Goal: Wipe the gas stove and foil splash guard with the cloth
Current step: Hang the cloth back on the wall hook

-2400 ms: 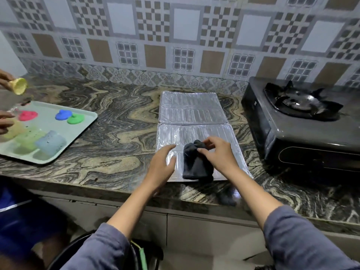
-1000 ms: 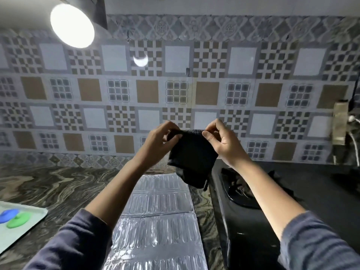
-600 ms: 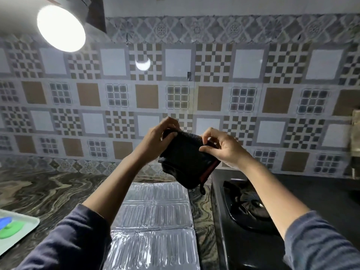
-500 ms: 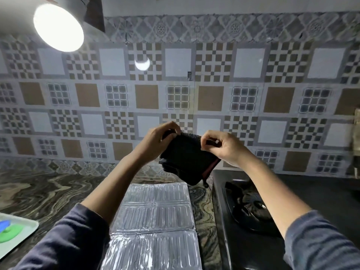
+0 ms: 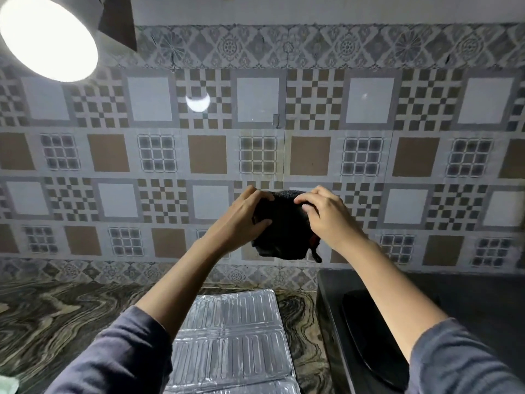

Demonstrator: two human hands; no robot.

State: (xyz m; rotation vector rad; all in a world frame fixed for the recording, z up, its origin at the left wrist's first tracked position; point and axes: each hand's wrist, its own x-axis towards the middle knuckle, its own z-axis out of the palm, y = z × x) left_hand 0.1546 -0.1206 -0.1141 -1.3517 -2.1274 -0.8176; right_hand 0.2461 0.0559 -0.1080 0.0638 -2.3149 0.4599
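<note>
**A:** Nearest us, the foil splash guard (image 5: 235, 345) lies flat on the bench (image 5: 62, 317), well below the left hand (image 5: 241, 220), with nothing touching it. Just beside it, down under the right hand (image 5: 324, 217), sits the gas stove (image 5: 468, 305), also untouched.

**B:** And the cloth (image 5: 284, 234) is off the foil! A couple of seconds back it was heaped on that near panel.

**A:** It's up in the air now, caught between the two hands. The left hand grips its left side, fingers over the top edge and thumb on the face towards us. The right hand pinches the top right corner with curled fingers.

**B:** The hands look closer together than half a second ago, and the cloth is a tighter wad.

**A:** Agreed. I read that as shaping a pad before the first stroke. Judging by this, no wiping has started on either surface.

**B:** So the cloth still has to come down?

**A:** Yes, it's well clear of both, held up against the tiled wall (image 5: 363, 155). Beyond that, the lamp (image 5: 48, 32) glares high to the left of the left hand.
</note>
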